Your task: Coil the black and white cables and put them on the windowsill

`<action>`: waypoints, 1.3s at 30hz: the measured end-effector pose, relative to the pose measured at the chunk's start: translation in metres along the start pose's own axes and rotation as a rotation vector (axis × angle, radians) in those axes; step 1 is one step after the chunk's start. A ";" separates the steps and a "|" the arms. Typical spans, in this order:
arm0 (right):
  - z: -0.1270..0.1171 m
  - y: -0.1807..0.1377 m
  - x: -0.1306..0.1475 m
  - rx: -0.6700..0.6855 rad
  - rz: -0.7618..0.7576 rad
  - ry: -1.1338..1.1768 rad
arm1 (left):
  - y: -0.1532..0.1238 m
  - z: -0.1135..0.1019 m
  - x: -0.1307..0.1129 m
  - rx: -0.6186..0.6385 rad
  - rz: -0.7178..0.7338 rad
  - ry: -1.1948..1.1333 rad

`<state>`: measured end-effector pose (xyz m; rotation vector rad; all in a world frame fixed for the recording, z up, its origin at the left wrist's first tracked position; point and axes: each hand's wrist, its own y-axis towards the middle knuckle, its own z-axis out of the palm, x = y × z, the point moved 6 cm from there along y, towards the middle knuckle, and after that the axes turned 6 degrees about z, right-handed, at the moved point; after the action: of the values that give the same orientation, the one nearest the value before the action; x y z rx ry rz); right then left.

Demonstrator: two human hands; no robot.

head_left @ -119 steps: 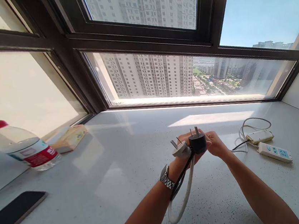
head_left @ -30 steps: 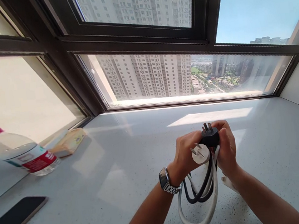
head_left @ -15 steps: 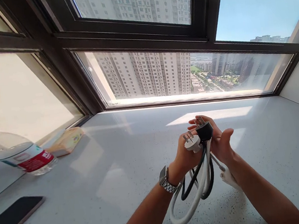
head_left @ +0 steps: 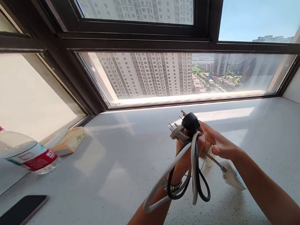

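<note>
My left hand (head_left: 188, 153) is closed round a bundle of looped cords, a white cord (head_left: 161, 187) and a black cord (head_left: 202, 189). A black plug (head_left: 190, 121) and a white plug (head_left: 176, 133) stick up from the top of the bundle, prongs pointing up and left. My right hand (head_left: 220, 144) sits against the bundle from the right, fingers curled on the cords near the plugs. A white power strip end (head_left: 232, 179) hangs below my right wrist, partly hidden. The loops dangle over my left forearm and hide my watch.
A water bottle (head_left: 21, 152) with a red cap lies at the left beside a tissue pack (head_left: 69, 141). A dark phone (head_left: 13, 218) lies at the front left on the white speckled counter (head_left: 120, 188). Black window frames run along the back.
I have gathered the cords off the counter into loops. In the last second both hands tilted the bundle left, the plugs leaned over and the loops swung across my left forearm.
</note>
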<state>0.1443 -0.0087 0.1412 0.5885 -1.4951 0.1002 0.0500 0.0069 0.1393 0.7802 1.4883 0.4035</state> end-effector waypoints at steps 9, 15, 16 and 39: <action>0.016 -0.023 0.007 -0.237 0.201 -0.170 | 0.008 -0.030 0.017 -0.238 0.039 0.742; 0.021 -0.006 -0.015 0.085 0.337 0.312 | 0.019 -0.040 0.031 -0.172 -0.053 0.529; 0.017 -0.004 -0.018 0.095 0.340 0.366 | 0.021 -0.041 0.034 -0.150 -0.075 0.394; -0.031 0.009 -0.038 -0.465 0.263 0.613 | 0.026 -0.038 0.030 -0.176 -0.258 -0.441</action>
<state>0.1648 0.0233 0.1090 -0.0285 -0.9383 0.1187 0.0215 0.0536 0.1381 0.4888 1.1030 0.1496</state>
